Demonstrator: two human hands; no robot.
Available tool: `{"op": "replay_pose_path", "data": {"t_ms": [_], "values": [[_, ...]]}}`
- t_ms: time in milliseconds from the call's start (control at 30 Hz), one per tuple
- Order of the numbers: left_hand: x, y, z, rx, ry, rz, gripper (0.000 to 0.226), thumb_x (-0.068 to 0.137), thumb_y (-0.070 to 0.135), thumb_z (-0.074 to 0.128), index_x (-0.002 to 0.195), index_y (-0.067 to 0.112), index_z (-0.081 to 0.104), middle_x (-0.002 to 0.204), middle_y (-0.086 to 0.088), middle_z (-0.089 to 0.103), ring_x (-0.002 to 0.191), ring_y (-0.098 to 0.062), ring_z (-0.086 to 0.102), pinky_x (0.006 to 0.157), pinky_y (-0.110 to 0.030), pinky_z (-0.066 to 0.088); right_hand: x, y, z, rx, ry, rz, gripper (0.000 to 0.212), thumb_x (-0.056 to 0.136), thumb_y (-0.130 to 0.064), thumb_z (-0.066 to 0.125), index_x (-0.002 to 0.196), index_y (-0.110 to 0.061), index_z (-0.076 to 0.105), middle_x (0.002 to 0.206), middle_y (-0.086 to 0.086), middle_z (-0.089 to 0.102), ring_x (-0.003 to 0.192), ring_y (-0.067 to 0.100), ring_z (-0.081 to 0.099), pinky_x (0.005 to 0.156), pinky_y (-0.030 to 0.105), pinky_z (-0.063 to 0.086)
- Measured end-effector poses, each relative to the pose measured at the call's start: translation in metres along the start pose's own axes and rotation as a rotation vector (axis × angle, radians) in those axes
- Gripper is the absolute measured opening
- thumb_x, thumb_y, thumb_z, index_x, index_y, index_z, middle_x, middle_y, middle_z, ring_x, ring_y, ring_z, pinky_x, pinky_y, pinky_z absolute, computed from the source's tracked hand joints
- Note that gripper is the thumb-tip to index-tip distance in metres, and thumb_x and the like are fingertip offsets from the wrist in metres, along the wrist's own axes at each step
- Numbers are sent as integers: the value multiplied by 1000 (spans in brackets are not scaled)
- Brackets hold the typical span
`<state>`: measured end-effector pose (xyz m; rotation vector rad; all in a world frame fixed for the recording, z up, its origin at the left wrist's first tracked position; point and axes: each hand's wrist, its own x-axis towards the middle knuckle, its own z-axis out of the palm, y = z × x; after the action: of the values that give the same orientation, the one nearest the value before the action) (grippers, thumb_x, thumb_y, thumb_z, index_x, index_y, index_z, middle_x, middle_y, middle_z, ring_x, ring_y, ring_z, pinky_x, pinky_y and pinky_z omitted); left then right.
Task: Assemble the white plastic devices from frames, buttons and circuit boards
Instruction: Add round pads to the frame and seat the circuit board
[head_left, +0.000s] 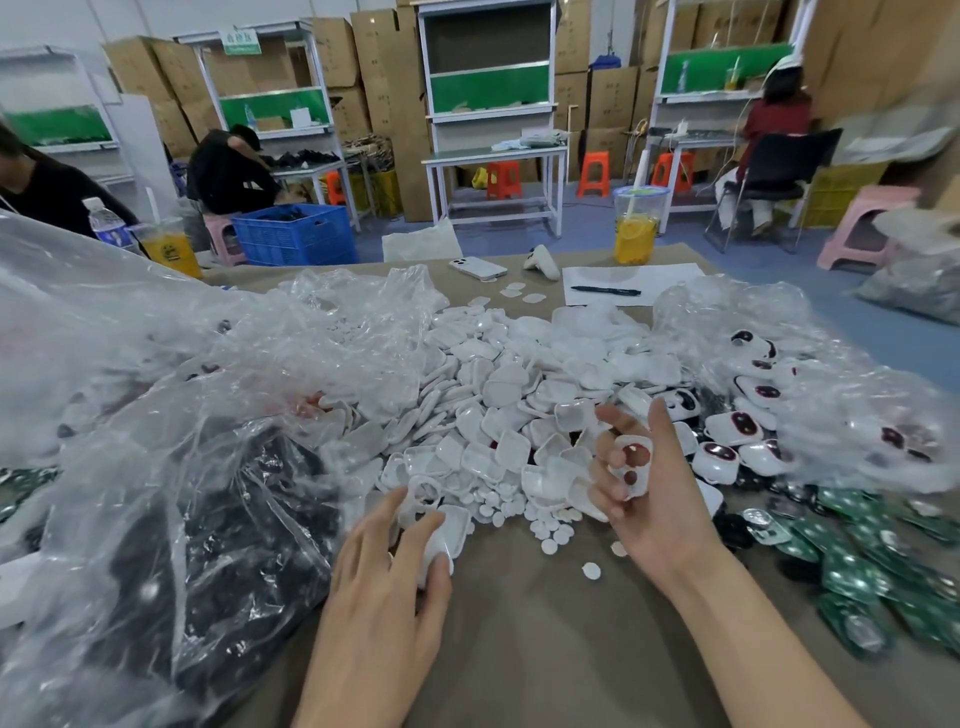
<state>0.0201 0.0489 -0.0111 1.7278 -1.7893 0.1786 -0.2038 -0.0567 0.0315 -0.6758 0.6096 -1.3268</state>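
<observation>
A big heap of white plastic shells (519, 374) covers the middle of the table. My right hand (649, 499) holds a white frame (635, 462) with two round openings, fingers curled round it, palm facing me. My left hand (395, 566) grips a white shell (447, 530) at the near edge of the heap, thumb pressed on it. Small white round buttons (550, 525) lie scattered between my hands. Green circuit boards (852, 556) are piled at the right. Assembled white devices (737, 426) with dark red windows lie beyond the boards.
A large clear plastic bag (156, 415) with dark parts fills the left side. Another clear bag (810, 353) covers the devices at the right. At the table's far end lie a phone (478, 267), paper with a pen (605, 290) and a yellow drink cup (636, 228). People work at benches behind.
</observation>
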Motion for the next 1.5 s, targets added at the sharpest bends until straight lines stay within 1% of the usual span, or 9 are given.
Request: {"op": "replay_pose_path", "data": {"t_ms": [200, 400, 633, 800, 867, 967, 1067, 1267, 1500], "values": [[6, 72, 23, -164, -86, 299, 31, 91, 40, 52, 113, 27, 69, 111, 7, 64, 96, -13, 62, 84, -29, 52, -9, -46, -40, 222, 131, -182, 28, 81, -36, 58, 101, -21, 70, 68, -5, 44, 53, 12, 36, 47, 23, 31], [32, 153, 55, -29, -266, 449, 50, 94, 61, 39, 124, 27, 61, 112, 2, 59, 103, -21, 58, 91, -35, 48, -17, -63, -56, 93, 158, -201, 26, 91, -20, 46, 110, -22, 63, 74, -5, 49, 60, 11, 42, 53, 22, 36], [54, 166, 69, 137, -238, 662, 24, 86, 54, 63, 78, 33, 72, 78, 9, 60, 73, -14, 59, 66, -27, 47, -2, -62, -50, -45, 222, -259, 18, 94, -13, 63, 109, -23, 64, 72, -2, 52, 65, 10, 49, 57, 20, 50], [66, 140, 69, 52, -118, 723, 22, 91, 30, 61, 70, 24, 67, 74, 5, 60, 68, -17, 56, 62, -30, 46, 18, -52, -33, -222, 168, -308, 31, 78, -21, 70, 108, -27, 64, 72, -8, 59, 68, 4, 62, 63, 25, 56], [70, 124, 66, -125, -155, 579, 21, 95, 31, 55, 77, 26, 66, 75, 9, 61, 69, -12, 58, 65, -29, 49, 27, -44, -31, -266, 152, -303, 23, 86, -15, 67, 106, -26, 65, 71, -12, 62, 69, 3, 63, 66, 23, 56], [79, 100, 61, -581, -198, 47, 26, 99, 51, 40, 91, 36, 59, 83, 18, 68, 74, -3, 62, 65, -15, 47, 35, -31, -31, -306, 123, -248, 32, 95, 2, 61, 109, -26, 68, 80, -10, 61, 78, 9, 64, 74, 23, 57], [95, 79, 56, -799, -12, -205, 19, 100, 40, 49, 90, 41, 64, 79, 17, 72, 61, -2, 63, 58, -9, 45, 34, -21, -28, -351, 70, -219, 37, 93, 1, 66, 114, -29, 69, 97, 0, 69, 93, 19, 71, 78, 26, 59], [111, 59, 59, -1169, 23, -455, 27, 104, 13, 51, 94, 23, 75, 75, -2, 69, 56, -15, 60, 54, -23, 53, 34, -9, -19, -389, 4, -171, 40, 93, 2, 65, 123, -25, 62, 105, 2, 75, 99, 22, 73, 76, 22, 58], [112, 61, 62, -1274, -111, -487, 37, 99, 7, 59, 99, 38, 79, 91, -6, 77, 81, -17, 74, 82, -24, 60, 38, -10, -24, -118, -30, -72, 43, 96, 11, 49, 123, -19, 65, 80, 1, 70, 83, 20, 72, 78, 26, 60]]}}
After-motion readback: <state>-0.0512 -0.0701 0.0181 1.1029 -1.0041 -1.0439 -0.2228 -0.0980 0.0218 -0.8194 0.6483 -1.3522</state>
